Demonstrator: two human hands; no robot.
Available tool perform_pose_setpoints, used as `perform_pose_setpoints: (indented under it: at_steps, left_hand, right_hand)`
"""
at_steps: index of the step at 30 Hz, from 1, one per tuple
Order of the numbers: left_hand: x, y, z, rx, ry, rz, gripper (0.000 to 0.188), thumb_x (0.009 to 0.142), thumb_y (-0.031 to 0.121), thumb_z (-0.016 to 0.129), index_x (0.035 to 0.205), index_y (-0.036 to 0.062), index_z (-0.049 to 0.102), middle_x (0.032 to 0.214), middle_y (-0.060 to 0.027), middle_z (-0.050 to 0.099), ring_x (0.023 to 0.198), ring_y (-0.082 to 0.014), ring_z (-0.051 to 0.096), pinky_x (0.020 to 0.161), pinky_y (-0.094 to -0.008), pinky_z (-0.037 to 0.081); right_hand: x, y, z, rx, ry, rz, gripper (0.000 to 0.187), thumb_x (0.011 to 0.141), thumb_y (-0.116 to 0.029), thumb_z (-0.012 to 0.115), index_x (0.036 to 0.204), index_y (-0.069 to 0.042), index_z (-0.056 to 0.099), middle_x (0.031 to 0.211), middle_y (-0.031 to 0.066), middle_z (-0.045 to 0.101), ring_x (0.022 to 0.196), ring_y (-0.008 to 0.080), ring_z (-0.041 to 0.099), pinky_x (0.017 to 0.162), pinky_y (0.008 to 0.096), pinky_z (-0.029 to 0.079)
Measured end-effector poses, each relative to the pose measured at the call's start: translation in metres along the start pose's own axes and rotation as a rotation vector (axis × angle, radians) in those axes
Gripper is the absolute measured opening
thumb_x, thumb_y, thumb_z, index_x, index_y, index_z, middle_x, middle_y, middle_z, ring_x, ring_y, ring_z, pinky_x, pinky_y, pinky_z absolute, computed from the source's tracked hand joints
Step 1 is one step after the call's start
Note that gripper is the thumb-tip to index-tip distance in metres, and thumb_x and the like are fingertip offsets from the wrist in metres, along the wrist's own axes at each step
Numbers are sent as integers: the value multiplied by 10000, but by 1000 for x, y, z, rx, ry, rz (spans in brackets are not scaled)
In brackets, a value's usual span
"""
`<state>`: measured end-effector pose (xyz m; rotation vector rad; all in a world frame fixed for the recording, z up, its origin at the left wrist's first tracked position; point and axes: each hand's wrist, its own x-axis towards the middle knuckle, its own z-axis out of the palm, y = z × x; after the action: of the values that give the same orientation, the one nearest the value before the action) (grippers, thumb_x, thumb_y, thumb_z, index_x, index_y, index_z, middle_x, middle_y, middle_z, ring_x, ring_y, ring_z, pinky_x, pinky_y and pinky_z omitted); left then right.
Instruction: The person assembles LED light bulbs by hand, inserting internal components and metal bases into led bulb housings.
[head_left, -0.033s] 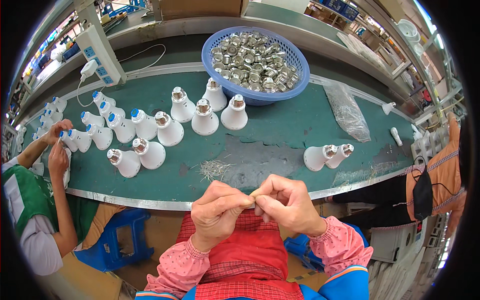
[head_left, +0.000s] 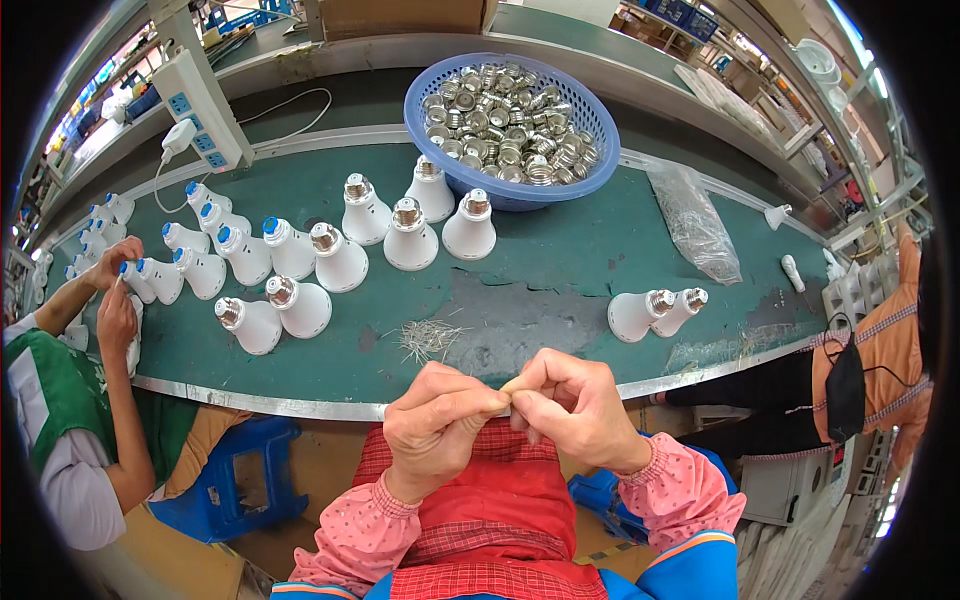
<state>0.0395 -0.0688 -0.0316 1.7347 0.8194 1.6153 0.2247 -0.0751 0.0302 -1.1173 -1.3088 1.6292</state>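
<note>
Bench [head_left: 600, 245], worn green — at its far edge saw blue basket [head_left: 560, 198]. Held left hand [head_left: 437, 420] and right hand [head_left: 572, 408] pinched narrow, tip to tip; couldn't tell on what. Saw white bulbs [head_left: 469, 238] beyond, then thin pins [head_left: 428, 341] piled past left hand — risked scattering these by brushing, or, through slackened grip, dropping anything held.

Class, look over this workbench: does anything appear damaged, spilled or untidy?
The green tabletop looks damaged: its covering is worn away, exposing a ragged grey patch. Thin metallic pieces lie scattered loosely by its left edge.
</note>
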Motion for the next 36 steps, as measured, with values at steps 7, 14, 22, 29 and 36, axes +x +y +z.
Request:
perform_pose_setpoints:
  at_steps: [7, 14, 22, 29, 36]
  left_hand:
    - [-2, 0, 3, -26, 19, -9, 159, 822, -6, 802, 962, 65, 773, 885, -33, 717, 773, -186, 655, 679, -303, 528]
    - [-6, -2, 0, -283, 59, -287, 90, 873, 5, 786, 954, 35, 762, 901, -56, 704, 800, -129, 645, 683, -273, 526]
    - [-9, -2, 2, -308, 30, -358, 84, 875, 1, 785, 951, 32, 765, 910, -59, 701, 804, -125, 644, 700, -261, 530]
    - [-11, 1, 9, -244, 88, -312, 106, 863, -27, 783, 946, 18, 734, 904, -62, 667, 804, -130, 605, 684, -260, 504]
    - [-21, -14, 5, -461, 161, -420, 110, 896, -5, 767, 1000, 28, 753, 963, -58, 687, 826, -121, 636, 696, -252, 528]
  right_hand:
    - [0, 11, 10, 19, 114, -82, 54, 999, -40, 579, 982, 6, 602, 815, 14, 629, 670, 25, 558, 567, 210, 452]
    - [2, -6, 5, 104, 5, 113, 107, 1021, -77, 589, 1045, 22, 621, 844, 28, 657, 684, 47, 583, 575, 212, 460]
    - [5, 8, 6, -72, 38, -44, 72, 985, -34, 610, 988, 37, 622, 805, -2, 629, 695, 16, 541, 576, 201, 438]
    - [8, 22, 16, -9, 175, -94, 47, 976, -23, 600, 957, 18, 615, 802, -15, 611, 669, -8, 515, 553, 190, 416]
    - [7, 1, 13, 80, 80, 31, 97, 988, -43, 629, 1043, 35, 647, 843, 34, 669, 674, 48, 584, 600, 205, 479]
